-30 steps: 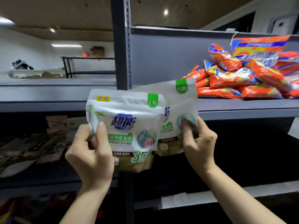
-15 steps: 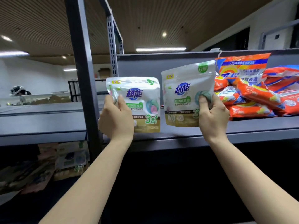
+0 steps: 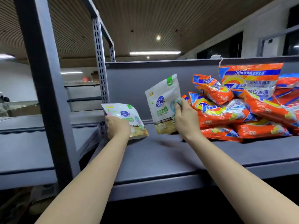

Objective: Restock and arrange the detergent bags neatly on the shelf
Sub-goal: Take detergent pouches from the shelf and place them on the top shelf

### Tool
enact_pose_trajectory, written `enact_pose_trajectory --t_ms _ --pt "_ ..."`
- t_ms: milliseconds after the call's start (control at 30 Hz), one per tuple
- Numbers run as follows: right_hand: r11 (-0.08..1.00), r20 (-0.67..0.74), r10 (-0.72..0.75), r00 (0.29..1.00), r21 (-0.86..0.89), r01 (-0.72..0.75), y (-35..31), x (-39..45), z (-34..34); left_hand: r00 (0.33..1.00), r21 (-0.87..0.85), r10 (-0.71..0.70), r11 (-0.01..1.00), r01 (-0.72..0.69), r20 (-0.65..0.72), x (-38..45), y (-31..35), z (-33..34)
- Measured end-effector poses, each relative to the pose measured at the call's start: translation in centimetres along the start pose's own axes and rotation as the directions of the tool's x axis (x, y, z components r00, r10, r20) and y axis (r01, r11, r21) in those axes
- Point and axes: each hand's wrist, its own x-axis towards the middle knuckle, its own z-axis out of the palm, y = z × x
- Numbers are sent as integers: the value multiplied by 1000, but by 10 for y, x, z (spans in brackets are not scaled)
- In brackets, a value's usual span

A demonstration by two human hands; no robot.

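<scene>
Two glossy white pouches with a blue logo, green tab and tan base band are at the back of the grey metal shelf, a flat matte board with a low back panel. The left hand has its fingers curled round the left pouch, which leans over to the right in the shelf's back left corner, its tan base resting on the board just beside the perforated steel upright. The right hand pinches the right pouch at its right edge, thumb on the printed front; this pouch stands nearly upright, tilted slightly, with its base at the board. The two pouches are apart, a strip of bare shelf between them.

Touching the right hand's far side is a loose heap of orange bags: crinkly, shiny plastic pillows with yellow, blue and white print, piled across one another, one larger bag propped upright against the back panel. A smooth dark post frames the shelf at the near left.
</scene>
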Motion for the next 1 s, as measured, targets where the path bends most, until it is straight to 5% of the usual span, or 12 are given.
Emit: enact_pose_trajectory --t_ms 133,333,400,433,500,533,600,1000 --pt "1000 77 -16 997 -23 18 6 19 29 967 197 -11 979 -41 256 16 -4 26" --pt "987 34 -97 995 -126 100 13 34 61 929 300 -3 947 -117 371 13 -8 25" --pt "947 177 -92 980 -289 141 16 34 70 918 305 -2 944 -130 396 15 -8 26" --pt "907 340 -41 940 -382 178 20 32 75 916 299 1 945 -132 400 15 -7 25" --pt "831 657 136 742 -483 276 29 26 83 915 291 10 947 -138 403 15 -7 23" --pt "818 737 200 646 -488 303 35 23 87 915 290 15 946 -143 403 14 -7 23" --pt "821 771 260 581 -493 287 42 21 87 914 278 34 947 -158 405 14 -9 21" --pt "914 678 122 725 -362 185 10 -15 28 904 290 151 915 -281 400 -35 -12 -27"
